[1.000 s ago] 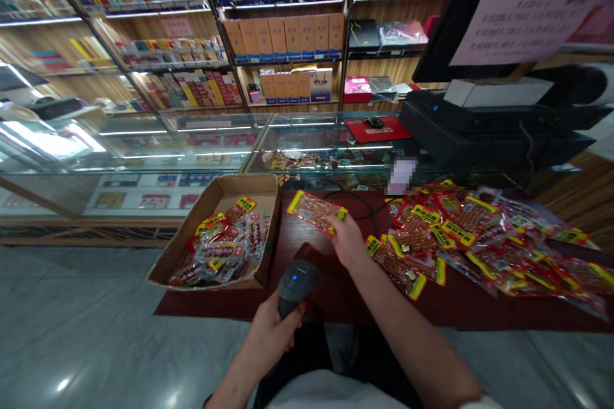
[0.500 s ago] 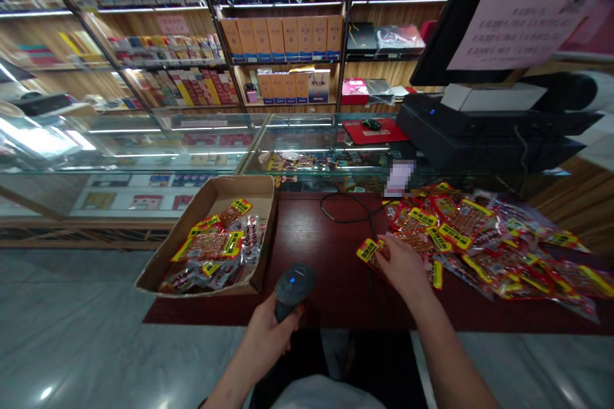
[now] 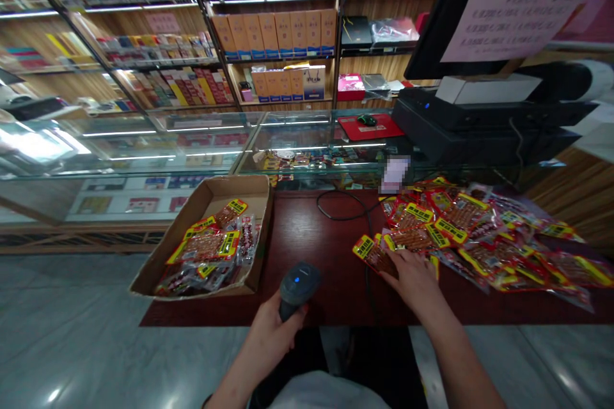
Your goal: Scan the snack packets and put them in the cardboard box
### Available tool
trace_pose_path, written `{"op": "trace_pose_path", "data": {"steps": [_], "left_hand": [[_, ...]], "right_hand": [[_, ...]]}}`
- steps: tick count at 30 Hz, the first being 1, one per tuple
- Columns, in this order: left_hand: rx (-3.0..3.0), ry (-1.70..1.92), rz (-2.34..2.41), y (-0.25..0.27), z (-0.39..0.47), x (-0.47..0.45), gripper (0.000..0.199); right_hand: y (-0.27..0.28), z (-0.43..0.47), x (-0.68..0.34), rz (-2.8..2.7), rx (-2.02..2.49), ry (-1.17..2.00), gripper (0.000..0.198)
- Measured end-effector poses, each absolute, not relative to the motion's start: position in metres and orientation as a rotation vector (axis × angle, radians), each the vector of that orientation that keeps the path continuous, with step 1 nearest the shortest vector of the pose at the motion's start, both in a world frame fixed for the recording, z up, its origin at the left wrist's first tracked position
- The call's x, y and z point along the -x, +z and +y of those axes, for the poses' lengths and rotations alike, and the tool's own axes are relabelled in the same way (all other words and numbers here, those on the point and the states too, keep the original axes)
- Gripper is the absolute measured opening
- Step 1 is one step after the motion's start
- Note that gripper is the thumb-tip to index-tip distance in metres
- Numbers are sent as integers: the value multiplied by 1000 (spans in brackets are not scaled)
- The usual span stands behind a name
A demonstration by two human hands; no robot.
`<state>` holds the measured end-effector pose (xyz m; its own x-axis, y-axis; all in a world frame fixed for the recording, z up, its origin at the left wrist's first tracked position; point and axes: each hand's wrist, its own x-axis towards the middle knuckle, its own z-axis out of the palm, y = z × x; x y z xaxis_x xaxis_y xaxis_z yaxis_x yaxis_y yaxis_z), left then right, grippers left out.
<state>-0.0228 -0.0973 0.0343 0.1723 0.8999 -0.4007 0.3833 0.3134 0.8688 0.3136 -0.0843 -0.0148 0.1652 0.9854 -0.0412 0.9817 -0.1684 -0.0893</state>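
1. Your left grip was wrapped round the handle of a dark handheld scanner, fingers curled in, no gap. Scanner head up, blue light lit, in front of you at the near side of the desk. Couldn't tell if it touched the wood.
2. Your right grip was palm down, fingers bent and a little spread, on the nearest packet, yellow-ended with brown stick-shaped contents. Fingertips partly hidden; couldn't tell whether they had hold of it or just rested there.
3. That packet lay at the left front corner of the packet pile, its yellow label end poking out left of your fingers. The pile covered the right part of the desk, packets overlapping at all angles.
4. Cardboard box sat at the desk's left end, well apart from the pile. More packets lay jumbled inside, below the rim.
5. Black cable lay looped between box and pile, one length running toward you just left of the right grip.
6. Behind: glass display case, with a mouse on a red mat on top. Monitor stood at right, pink sheet across it.
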Motion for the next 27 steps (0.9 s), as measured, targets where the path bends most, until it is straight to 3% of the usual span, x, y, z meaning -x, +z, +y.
{"op": "trace_pose_path", "data": {"steps": [9,18,27], "left_hand": [[-1251,576,1395,37,-100,24,26],[-1272,569,1411,37,-99,27,25],[-1259,577,1420,41,-103,29,24]], "right_hand": [[-19,-78,-318,-1761,2225,350,40],[-3,-49,-271,-702,1259,1236,49],[-7,-38,-242,-577,1179,1297,46]]}}
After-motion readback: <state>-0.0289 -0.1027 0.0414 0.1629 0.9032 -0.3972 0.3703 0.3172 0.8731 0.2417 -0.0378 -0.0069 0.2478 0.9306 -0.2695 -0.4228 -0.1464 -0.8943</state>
